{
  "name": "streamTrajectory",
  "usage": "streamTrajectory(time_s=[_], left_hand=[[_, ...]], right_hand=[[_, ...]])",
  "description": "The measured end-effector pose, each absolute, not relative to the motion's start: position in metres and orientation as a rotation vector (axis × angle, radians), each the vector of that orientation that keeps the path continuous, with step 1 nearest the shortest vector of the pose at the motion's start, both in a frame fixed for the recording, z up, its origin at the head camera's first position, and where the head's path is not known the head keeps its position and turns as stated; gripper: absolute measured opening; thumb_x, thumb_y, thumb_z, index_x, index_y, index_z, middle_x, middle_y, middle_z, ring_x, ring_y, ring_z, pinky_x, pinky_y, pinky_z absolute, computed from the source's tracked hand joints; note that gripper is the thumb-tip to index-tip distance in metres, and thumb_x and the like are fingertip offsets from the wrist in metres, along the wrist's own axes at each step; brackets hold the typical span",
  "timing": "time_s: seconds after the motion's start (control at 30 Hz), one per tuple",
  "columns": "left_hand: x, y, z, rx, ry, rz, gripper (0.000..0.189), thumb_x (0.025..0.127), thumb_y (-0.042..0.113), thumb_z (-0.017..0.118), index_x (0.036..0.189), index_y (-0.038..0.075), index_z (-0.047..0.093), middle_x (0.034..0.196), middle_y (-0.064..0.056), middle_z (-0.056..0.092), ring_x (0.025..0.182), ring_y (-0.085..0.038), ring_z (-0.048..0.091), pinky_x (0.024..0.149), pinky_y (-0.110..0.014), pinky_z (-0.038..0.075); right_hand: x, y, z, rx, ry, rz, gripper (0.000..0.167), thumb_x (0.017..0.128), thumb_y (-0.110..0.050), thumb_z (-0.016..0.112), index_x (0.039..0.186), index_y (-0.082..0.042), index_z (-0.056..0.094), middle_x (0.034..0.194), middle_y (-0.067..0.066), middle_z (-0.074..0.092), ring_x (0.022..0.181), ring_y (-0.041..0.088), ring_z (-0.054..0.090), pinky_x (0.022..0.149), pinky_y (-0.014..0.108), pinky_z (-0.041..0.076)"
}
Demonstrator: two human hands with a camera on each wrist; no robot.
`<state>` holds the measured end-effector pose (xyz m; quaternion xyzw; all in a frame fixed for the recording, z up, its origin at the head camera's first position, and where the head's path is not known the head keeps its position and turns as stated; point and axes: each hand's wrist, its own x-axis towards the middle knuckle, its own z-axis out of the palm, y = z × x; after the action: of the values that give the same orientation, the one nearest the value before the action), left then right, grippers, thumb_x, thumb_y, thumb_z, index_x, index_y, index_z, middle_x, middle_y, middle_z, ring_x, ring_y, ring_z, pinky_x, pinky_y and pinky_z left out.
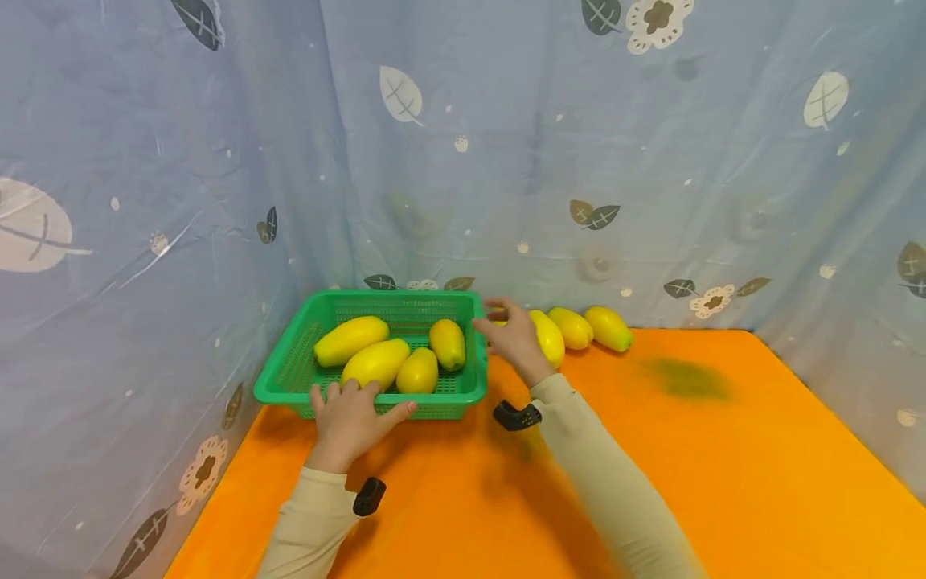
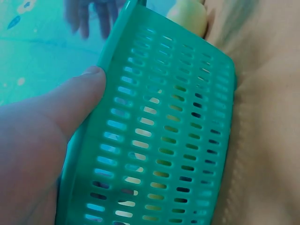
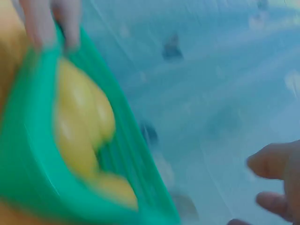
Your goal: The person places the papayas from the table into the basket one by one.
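Note:
A green plastic basket (image 1: pixel 372 398) with slotted walls stands on the orange table at the left. Inside it lie several smooth yellow fruits (image 1: pixel 354 338), long or oval. My left hand (image 1: pixel 347 426) grips the basket's front rim, its fingers hooked over the top; in the left wrist view the thumb (image 2: pixel 84 91) presses against the rim. Just beyond the basket's right end, my right hand (image 1: pixel 517 342) hovers with spread fingers and holds nothing. The right wrist view shows its fingers (image 3: pixel 272 161) apart from the basket.
More yellow fruits (image 1: pixel 609 328) sit in a row along the back edge of the table, right of the basket and partly behind my right hand. A blue-grey patterned curtain (image 1: pixel 463 193) hangs around the back and sides of the orange table (image 1: pixel 615 434).

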<state>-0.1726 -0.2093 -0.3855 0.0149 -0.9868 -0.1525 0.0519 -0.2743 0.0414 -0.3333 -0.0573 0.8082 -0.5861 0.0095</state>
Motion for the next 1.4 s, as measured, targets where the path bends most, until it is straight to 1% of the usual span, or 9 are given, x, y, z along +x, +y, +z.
streamTrajectory(time_s=[0.13, 0.23, 0.37, 0.53, 0.77, 0.93, 1.17, 1.27, 1.4], left_hand=[[-0.170, -0.216, -0.386, 0.056, -3.001, -0.458, 0.081, 0.088, 0.075, 0.059, 0.134, 0.009, 0.065, 0.118, -0.022, 0.061, 0.115, -0.049, 0.046, 0.114, -0.077, 0.009], [-0.168, -0.219, -0.387, 0.057, -3.001, -0.451, 0.081, 0.088, 0.076, 0.059, 0.132, 0.008, 0.066, 0.114, -0.022, 0.061, 0.112, -0.048, 0.046, 0.112, -0.077, 0.009], [-0.166, -0.220, -0.388, 0.057, -2.996, -0.446, 0.079, 0.088, 0.074, 0.060, 0.130, 0.008, 0.067, 0.113, -0.021, 0.062, 0.111, -0.049, 0.048, 0.112, -0.077, 0.009], [-0.164, -0.219, -0.389, 0.059, -2.989, -0.433, 0.076, 0.088, 0.073, 0.062, 0.127, 0.009, 0.068, 0.112, -0.020, 0.063, 0.112, -0.050, 0.049, 0.113, -0.079, 0.010], [-0.165, -0.215, -0.388, 0.054, -2.991, -0.446, 0.075, 0.088, 0.072, 0.062, 0.128, 0.009, 0.068, 0.114, -0.020, 0.063, 0.113, -0.050, 0.049, 0.113, -0.079, 0.011], [-0.167, -0.213, -0.388, 0.063, -2.979, -0.457, 0.074, 0.088, 0.071, 0.063, 0.128, 0.009, 0.068, 0.113, -0.019, 0.062, 0.112, -0.049, 0.049, 0.114, -0.079, 0.011], [-0.170, -0.210, -0.387, 0.055, -2.972, -0.445, 0.072, 0.088, 0.070, 0.064, 0.127, 0.009, 0.069, 0.115, -0.021, 0.063, 0.117, -0.051, 0.048, 0.114, -0.079, 0.010], [-0.172, -0.209, -0.386, 0.050, -2.966, -0.453, 0.072, 0.088, 0.070, 0.064, 0.127, 0.009, 0.069, 0.115, -0.021, 0.063, 0.117, -0.051, 0.048, 0.114, -0.079, 0.009], [-0.174, -0.209, -0.386, 0.049, -2.962, -0.450, 0.072, 0.088, 0.070, 0.064, 0.126, 0.009, 0.069, 0.117, -0.022, 0.063, 0.118, -0.052, 0.048, 0.114, -0.079, 0.009]], right_hand=[[-0.305, 0.095, -0.328, -0.052, 2.542, -1.936, 0.058, 0.101, -0.030, 0.063, 0.152, -0.012, 0.044, 0.149, 0.021, 0.049, 0.127, 0.037, 0.058, 0.102, 0.051, 0.055], [-0.323, 0.140, -0.335, 0.075, 2.564, -1.967, 0.063, 0.102, -0.032, 0.061, 0.156, -0.010, 0.038, 0.153, 0.023, 0.046, 0.135, 0.039, 0.052, 0.109, 0.056, 0.049], [-0.334, 0.191, -0.346, 0.225, 2.613, -1.923, 0.069, 0.102, -0.036, 0.059, 0.160, -0.009, 0.032, 0.158, 0.024, 0.039, 0.140, 0.040, 0.046, 0.112, 0.056, 0.046], [-0.340, 0.229, -0.357, 0.307, 2.654, -1.848, 0.072, 0.102, -0.039, 0.058, 0.161, -0.009, 0.029, 0.160, 0.026, 0.034, 0.142, 0.044, 0.042, 0.113, 0.056, 0.045], [-0.350, 0.248, -0.363, 0.315, 2.749, -1.679, 0.073, 0.102, -0.044, 0.056, 0.160, -0.008, 0.031, 0.160, 0.029, 0.033, 0.140, 0.046, 0.042, 0.106, 0.052, 0.048], [-0.362, 0.251, -0.371, 0.229, 2.784, -1.574, 0.071, 0.102, -0.042, 0.055, 0.159, -0.005, 0.033, 0.160, 0.032, 0.031, 0.144, 0.050, 0.036, 0.116, 0.060, 0.039], [-0.371, 0.262, -0.402, 0.109, 2.719, -1.422, 0.075, 0.105, -0.042, 0.050, 0.163, -0.004, 0.020, 0.166, 0.033, 0.016, 0.151, 0.054, 0.020, 0.120, 0.064, 0.029], [-0.370, 0.262, -0.411, 0.099, 2.727, -1.388, 0.077, 0.105, -0.044, 0.050, 0.162, 0.000, 0.020, 0.165, 0.033, 0.018, 0.151, 0.053, 0.022, 0.121, 0.062, 0.029], [-0.371, 0.258, -0.415, 0.162, 2.773, -1.409, 0.076, 0.105, -0.044, 0.051, 0.158, 0.003, 0.026, 0.161, 0.036, 0.026, 0.145, 0.053, 0.032, 0.117, 0.062, 0.035]])
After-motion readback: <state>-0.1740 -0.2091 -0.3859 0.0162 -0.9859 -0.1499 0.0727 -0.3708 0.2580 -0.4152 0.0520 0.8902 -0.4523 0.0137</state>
